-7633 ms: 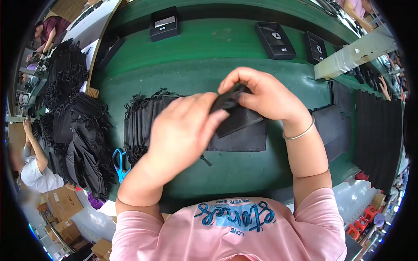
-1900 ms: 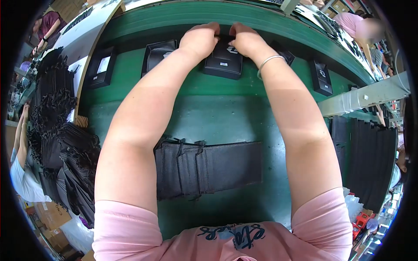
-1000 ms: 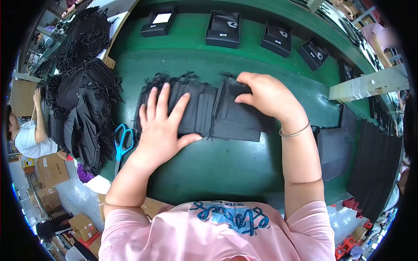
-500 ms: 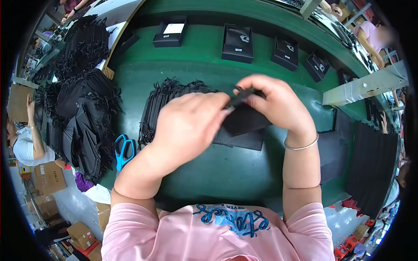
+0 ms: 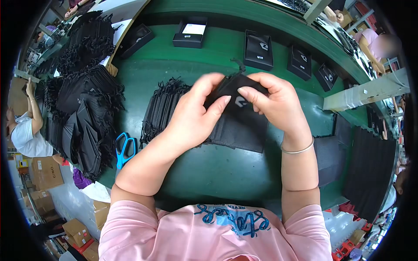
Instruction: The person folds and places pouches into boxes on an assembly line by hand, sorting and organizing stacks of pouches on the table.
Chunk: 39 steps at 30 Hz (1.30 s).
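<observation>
Black pouch (image 5: 241, 102): held in both hands above the green table (image 5: 217, 174), white logo turned up.
Pointing: corded end (image 5: 239, 68) away from the person; the long axis seemed to run near to far, but the near edge was lost against the black beneath.
Left hand (image 5: 195, 112): pinched the pouch's left side, thumb on the logo face, fingers blurred.
Right hand (image 5: 281, 102): pinched the right side, thumb beside the logo, other fingers curled.
Near room: green surface showed between the flat pouches (image 5: 242, 137) under the pouch and the pink shirt (image 5: 217, 228).
Left edge: a row of pouches (image 5: 163, 111) overlapped beside the left hand, with blue-handled scissors (image 5: 120, 161) nearer the person.
Right room: a narrow green band separated the flat pouches from the right wrist.
Far room: green surface ran from the cords to black boxes (image 5: 259, 50).
</observation>
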Tool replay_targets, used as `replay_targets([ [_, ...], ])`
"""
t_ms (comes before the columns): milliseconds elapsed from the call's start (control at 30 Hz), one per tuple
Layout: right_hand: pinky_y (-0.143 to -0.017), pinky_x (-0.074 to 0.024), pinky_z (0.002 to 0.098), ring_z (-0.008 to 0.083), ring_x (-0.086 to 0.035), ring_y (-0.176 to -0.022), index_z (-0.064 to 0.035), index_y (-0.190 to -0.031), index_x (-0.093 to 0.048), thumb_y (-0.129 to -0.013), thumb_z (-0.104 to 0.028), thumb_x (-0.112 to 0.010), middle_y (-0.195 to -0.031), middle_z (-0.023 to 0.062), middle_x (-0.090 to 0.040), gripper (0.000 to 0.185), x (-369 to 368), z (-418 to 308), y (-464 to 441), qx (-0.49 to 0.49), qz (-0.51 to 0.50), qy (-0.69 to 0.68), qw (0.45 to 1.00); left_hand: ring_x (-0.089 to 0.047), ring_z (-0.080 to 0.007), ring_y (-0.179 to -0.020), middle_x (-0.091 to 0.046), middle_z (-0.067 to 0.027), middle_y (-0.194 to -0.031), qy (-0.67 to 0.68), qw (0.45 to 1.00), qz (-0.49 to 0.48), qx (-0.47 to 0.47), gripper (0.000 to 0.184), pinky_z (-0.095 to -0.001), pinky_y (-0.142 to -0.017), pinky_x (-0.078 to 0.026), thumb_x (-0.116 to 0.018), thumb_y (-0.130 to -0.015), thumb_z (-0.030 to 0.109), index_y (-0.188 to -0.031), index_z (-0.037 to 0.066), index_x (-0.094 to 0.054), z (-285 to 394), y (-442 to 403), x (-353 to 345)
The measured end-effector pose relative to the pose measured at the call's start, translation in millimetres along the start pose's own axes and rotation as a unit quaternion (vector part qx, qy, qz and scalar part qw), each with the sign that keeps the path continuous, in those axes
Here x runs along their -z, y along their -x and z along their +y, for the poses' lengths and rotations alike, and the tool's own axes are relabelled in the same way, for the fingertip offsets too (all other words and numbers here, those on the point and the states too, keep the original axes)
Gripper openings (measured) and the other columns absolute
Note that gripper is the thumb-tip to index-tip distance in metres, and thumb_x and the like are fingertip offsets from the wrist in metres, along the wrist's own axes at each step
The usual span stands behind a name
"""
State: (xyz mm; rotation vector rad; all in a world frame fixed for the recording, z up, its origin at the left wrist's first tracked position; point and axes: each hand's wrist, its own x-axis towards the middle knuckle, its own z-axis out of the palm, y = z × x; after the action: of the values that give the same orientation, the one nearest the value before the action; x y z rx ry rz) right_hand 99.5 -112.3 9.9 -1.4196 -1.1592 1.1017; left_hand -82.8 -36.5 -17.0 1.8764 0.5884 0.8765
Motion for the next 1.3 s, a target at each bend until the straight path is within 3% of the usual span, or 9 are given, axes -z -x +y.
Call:
replay_targets([
  [100,-0.053,-0.0425,0.0185,0.0111,-0.055,-0.060,0.0006,-0.100,-0.067,-0.078,0.004,-0.066,-0.082,0.0049,-0.067,0.022,-2,-4,0,0.005,0.044,0.126,0.991,-0.060,-0.0205,-0.078,-0.062,-0.0112,-0.098,0.140,0.989,0.022,0.034,0.022,-0.0277,-0.071,-0.049,-0.062,-0.085,-0.001,-0.107,0.001,-0.061,2,-2,-2],
  [267,-0.052,-0.0409,0.0203,0.0101,-0.052,-0.057,0.0016,-0.091,-0.068,-0.076,0.000,-0.072,-0.067,0.0019,-0.063,0.015,-3,-13,-3,0.109,0.036,0.174,0.978,-0.059,-0.0140,-0.081,-0.063,-0.0084,-0.094,-0.110,0.988,-0.039,-0.097,0.023,-0.0232,-0.074,-0.048,-0.062,-0.087,-0.002,-0.110,0.000,-0.062,14,-16,19],
  [400,-0.058,-0.0440,0.0218,0.0100,-0.055,-0.063,0.0005,-0.089,-0.069,-0.076,-0.003,-0.074,-0.071,0.0032,-0.064,0.015,5,-24,-17,0.080,-0.019,0.229,0.970,-0.060,-0.0121,-0.082,-0.065,-0.0072,-0.093,0.360,0.896,-0.077,0.250,0.023,-0.0243,-0.074,-0.049,-0.066,-0.085,-0.001,-0.107,0.000,-0.064,3,-32,29],
  [500,-0.066,-0.0471,0.0237,0.0124,-0.058,-0.070,-0.0012,-0.092,-0.070,-0.078,-0.007,-0.073,-0.079,0.0043,-0.068,0.015,14,-22,-53,0.158,0.021,0.330,0.930,-0.060,-0.0101,-0.081,-0.067,-0.0050,-0.094,0.250,0.941,-0.067,0.219,0.024,-0.0228,-0.075,-0.050,-0.066,-0.085,0.002,-0.109,0.001,-0.065,0,-65,35],
  [633,-0.073,-0.0495,0.0244,0.0171,-0.062,-0.074,-0.0024,-0.104,-0.070,-0.086,-0.019,-0.067,-0.093,0.0040,-0.071,0.024,21,-11,-131,0.214,0.189,0.348,0.893,-0.061,-0.0093,-0.082,-0.068,-0.0047,-0.096,-0.073,0.997,-0.023,-0.019,0.021,-0.0222,-0.077,-0.050,-0.064,-0.087,0.006,-0.108,0.001,-0.065,-28,-148,48],
  [733,-0.073,-0.0507,0.0252,0.0173,-0.064,-0.075,-0.0029,-0.107,-0.069,-0.086,-0.020,-0.067,-0.096,0.0048,-0.071,0.027,29,6,-179,0.211,0.229,0.363,0.878,-0.059,-0.0106,-0.081,-0.067,-0.0048,-0.097,-0.009,0.995,0.017,-0.097,0.020,-0.0199,-0.071,-0.046,-0.064,-0.089,0.008,-0.108,0.002,-0.065,-77,-202,44],
  [900,-0.068,-0.0503,0.0297,0.0214,-0.064,-0.073,-0.0068,-0.115,-0.066,-0.088,-0.025,-0.062,-0.090,0.0075,-0.072,0.033,43,18,-215,-0.015,0.136,0.424,0.895,-0.065,-0.0213,-0.088,-0.069,-0.0066,-0.098,-0.134,0.991,0.016,0.019,0.025,-0.0302,-0.081,-0.051,-0.066,-0.086,0.012,-0.110,0.005,-0.065,-128,-229,27],
  [1067,-0.072,-0.0511,0.0315,0.0231,-0.065,-0.078,-0.0069,-0.119,-0.063,-0.087,-0.024,-0.064,-0.095,0.0091,-0.071,0.037,55,22,-228,-0.074,0.111,0.384,0.913,-0.063,-0.0198,-0.084,-0.068,-0.0083,-0.098,-0.245,0.965,-0.029,0.093,0.019,-0.0287,-0.074,-0.050,-0.065,-0.087,0.012,-0.105,0.005,-0.066,-135,-245,22],
  [1300,-0.078,-0.0508,0.0360,0.0281,-0.065,-0.086,-0.0057,-0.119,-0.062,-0.084,-0.022,-0.066,-0.097,0.0128,-0.070,0.039,79,71,-239,0.030,0.111,0.478,0.871,-0.063,-0.0247,-0.085,-0.068,-0.0091,-0.097,-0.414,0.903,-0.111,-0.028,0.022,-0.0352,-0.077,-0.050,-0.068,-0.082,0.015,-0.103,0.008,-0.067,-146,-244,1],
])
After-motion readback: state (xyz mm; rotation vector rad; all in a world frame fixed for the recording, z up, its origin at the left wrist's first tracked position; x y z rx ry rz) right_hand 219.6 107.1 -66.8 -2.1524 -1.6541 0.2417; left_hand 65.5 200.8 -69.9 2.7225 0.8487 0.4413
